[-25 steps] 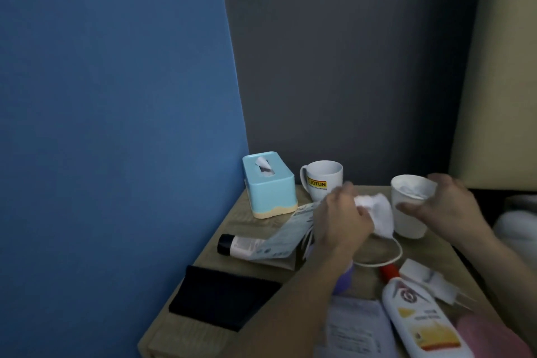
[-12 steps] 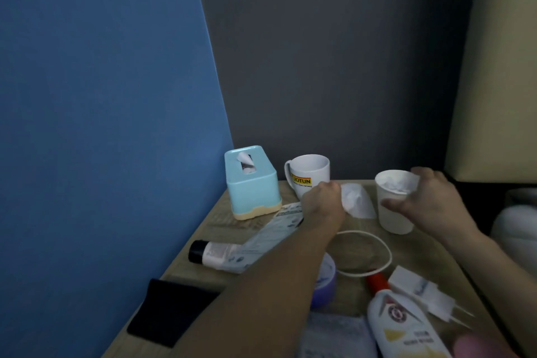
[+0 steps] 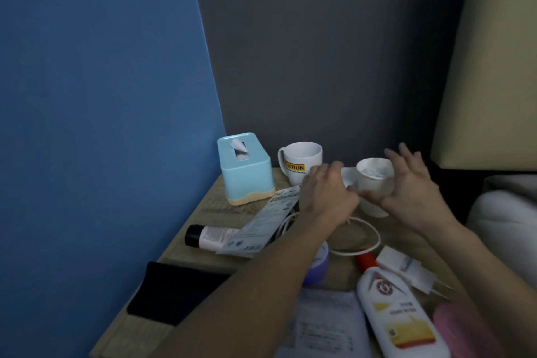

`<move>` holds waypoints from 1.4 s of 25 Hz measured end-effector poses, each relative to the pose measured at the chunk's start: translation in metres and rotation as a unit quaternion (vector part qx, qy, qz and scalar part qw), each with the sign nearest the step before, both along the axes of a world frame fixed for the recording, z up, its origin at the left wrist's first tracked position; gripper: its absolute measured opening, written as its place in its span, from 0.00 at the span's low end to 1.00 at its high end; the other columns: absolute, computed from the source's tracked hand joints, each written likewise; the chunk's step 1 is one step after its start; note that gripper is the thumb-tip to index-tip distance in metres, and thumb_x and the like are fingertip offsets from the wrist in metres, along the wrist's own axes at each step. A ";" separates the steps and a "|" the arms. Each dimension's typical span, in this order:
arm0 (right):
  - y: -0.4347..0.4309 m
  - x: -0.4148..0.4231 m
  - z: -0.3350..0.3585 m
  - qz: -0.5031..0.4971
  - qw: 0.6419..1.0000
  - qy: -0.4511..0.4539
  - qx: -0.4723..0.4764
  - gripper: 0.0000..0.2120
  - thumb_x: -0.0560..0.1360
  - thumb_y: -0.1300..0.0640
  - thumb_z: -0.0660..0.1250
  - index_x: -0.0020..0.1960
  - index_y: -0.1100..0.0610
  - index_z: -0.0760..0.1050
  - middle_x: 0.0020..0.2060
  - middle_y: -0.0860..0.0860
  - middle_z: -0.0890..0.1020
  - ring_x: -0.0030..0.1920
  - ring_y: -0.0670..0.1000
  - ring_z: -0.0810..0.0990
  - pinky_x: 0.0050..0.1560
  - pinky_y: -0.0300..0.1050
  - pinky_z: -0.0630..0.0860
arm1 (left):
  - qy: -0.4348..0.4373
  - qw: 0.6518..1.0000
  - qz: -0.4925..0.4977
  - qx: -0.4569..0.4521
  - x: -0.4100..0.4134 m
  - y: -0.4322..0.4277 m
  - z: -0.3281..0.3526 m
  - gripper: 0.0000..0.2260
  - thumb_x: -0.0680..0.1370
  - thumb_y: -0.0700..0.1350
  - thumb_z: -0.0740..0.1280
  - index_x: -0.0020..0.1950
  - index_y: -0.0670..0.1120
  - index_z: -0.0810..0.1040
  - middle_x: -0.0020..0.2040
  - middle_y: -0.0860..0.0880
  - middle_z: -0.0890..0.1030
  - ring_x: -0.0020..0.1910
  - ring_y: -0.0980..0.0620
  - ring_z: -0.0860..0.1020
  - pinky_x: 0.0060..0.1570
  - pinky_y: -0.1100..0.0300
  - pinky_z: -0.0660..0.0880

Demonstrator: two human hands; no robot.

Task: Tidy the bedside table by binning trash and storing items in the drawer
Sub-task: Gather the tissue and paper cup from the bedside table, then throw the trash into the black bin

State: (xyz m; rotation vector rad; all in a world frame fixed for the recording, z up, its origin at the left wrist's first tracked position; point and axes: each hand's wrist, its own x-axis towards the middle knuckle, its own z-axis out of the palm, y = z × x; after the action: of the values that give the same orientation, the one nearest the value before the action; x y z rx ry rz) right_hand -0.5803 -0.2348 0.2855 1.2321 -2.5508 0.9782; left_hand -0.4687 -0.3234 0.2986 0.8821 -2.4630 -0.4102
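Observation:
A white paper cup with crumpled white paper inside stands at the back of the wooden bedside table. My right hand curves around the cup with fingers spread apart and the thumb in front of it. My left hand is curled just left of the cup, its fingertips on a white tissue between the cup and a white mug. On the table lie a black-capped tube, a printed packet, a white cable loop and a red-capped lotion bottle.
A light blue tissue box stands in the back left corner by the blue wall. A black flat item, a purple jar, papers, a white plug and a pink object crowd the front. A beige headboard rises at right.
My right hand has loosened from the cup and its fingers have spread. My left hand has brought the tissue from near the mug up to the cup's left side.

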 end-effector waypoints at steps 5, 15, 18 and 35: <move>0.063 0.054 0.009 0.015 0.995 0.022 -0.098 0.32 0.68 0.52 0.71 0.69 0.57 0.65 0.73 0.55 0.62 0.73 0.58 0.59 0.69 0.59 0.62 | 0.130 0.987 -0.085 0.027 0.072 0.036 0.005 0.11 0.76 0.43 0.63 0.58 0.47 0.75 0.62 0.51 0.74 0.63 0.56 0.69 0.62 0.61 0.68; 0.145 0.191 -0.091 0.086 0.986 0.141 0.037 0.33 0.76 0.37 0.40 0.62 0.55 0.74 0.67 0.54 0.74 0.74 0.50 0.55 0.66 0.56 0.58 | 0.102 0.992 0.034 -0.061 0.229 0.101 -0.117 0.20 0.77 0.55 0.53 0.69 0.57 0.63 0.78 0.53 0.53 0.76 0.55 0.47 0.75 0.56 0.46; 0.150 0.202 -0.094 0.054 0.979 0.168 0.104 0.37 0.76 0.36 0.37 0.68 0.57 0.69 0.69 0.55 0.70 0.73 0.54 0.54 0.66 0.58 0.55 | 0.002 0.996 0.037 -0.080 0.238 0.109 -0.119 0.30 0.76 0.59 0.53 0.76 0.56 0.48 0.77 0.54 0.40 0.76 0.53 0.35 0.72 0.50 0.36; 0.160 0.221 -0.094 0.058 0.968 0.183 0.159 0.42 0.67 0.50 0.64 0.74 0.62 0.51 0.75 0.58 0.55 0.76 0.59 0.41 0.73 0.58 0.51 | -0.084 0.992 0.046 -0.076 0.245 0.116 -0.115 0.44 0.66 0.44 0.66 0.77 0.49 0.46 0.78 0.49 0.51 0.77 0.46 0.39 0.75 0.46 0.44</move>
State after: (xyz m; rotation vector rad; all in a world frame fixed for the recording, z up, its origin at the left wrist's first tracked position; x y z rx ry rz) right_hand -0.3588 -0.0749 0.1917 1.4932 -2.4166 0.3157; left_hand -0.2239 -0.2072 0.1832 0.9979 -2.5523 -0.1184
